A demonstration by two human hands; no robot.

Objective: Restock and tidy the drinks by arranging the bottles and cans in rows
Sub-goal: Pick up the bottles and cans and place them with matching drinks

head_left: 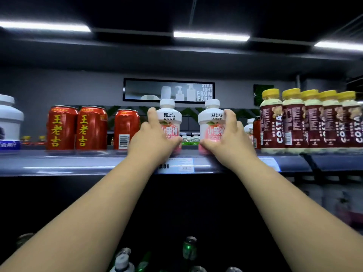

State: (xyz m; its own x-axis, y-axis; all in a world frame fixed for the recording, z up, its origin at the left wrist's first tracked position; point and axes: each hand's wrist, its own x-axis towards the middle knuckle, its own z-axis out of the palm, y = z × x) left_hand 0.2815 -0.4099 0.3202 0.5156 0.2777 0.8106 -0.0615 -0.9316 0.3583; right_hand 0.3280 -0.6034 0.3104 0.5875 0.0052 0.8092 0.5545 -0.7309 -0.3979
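Observation:
Two squat white-and-pink juice bottles stand upright on the grey shelf [78, 163], near its front edge. My left hand [151, 138] grips the left juice bottle [170, 116] around its lower body. My right hand [227, 136] grips the right juice bottle [211, 118] the same way. A gap separates the two bottles. Left of them stand three red cans [91, 128], one turned with its barcode forward. On the right runs a row of dark red Costa bottles [294, 120] with yellow caps.
A large white tub [9, 122] sits at the shelf's far left. A price tag [176, 165] hangs on the shelf front below the bottles. More bottle tops [189, 246] show on a dark lower shelf. Small bottles stand farther back behind the row.

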